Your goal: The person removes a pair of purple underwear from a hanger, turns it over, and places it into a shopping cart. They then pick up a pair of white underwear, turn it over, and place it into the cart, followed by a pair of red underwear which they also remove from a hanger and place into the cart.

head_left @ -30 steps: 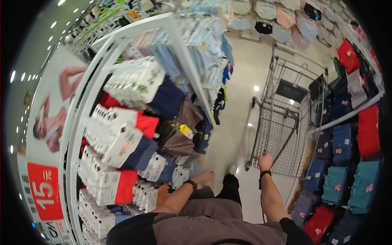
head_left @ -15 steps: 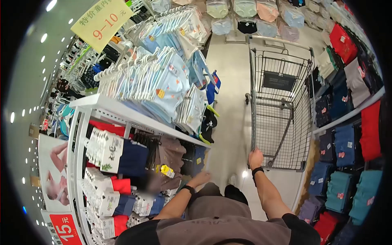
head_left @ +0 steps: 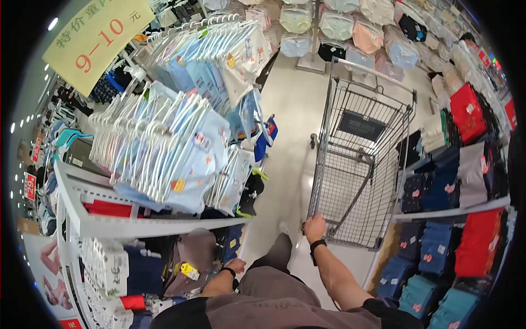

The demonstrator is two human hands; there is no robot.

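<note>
My right hand (head_left: 314,228) is closed around the near left corner of a grey metal shopping cart (head_left: 350,181). The cart's wire basket stretches away from me, with a dark plate (head_left: 361,126) set in its far part. Nothing shows inside the basket. Low beside my left leg hangs my left hand (head_left: 236,266), its fingers curled with no object visible in them. Closest to it is a shelf with packaged dark clothing (head_left: 145,271) and a brown garment bearing a yellow tag (head_left: 189,271).
Light blue children's clothes (head_left: 203,148) hang in a dense row above the white shelf edge (head_left: 164,226) at left. A yellow price sign (head_left: 98,44) hangs over them. Folded teal clothes (head_left: 419,296) and red ones (head_left: 479,241) line the right. Hanging underwear (head_left: 337,24) faces me ahead.
The view has advanced and turned along the aisle, bringing the left rack closer. My right hand keeps its hold on the cart. My left hand has swung lower and nearer my body.
</note>
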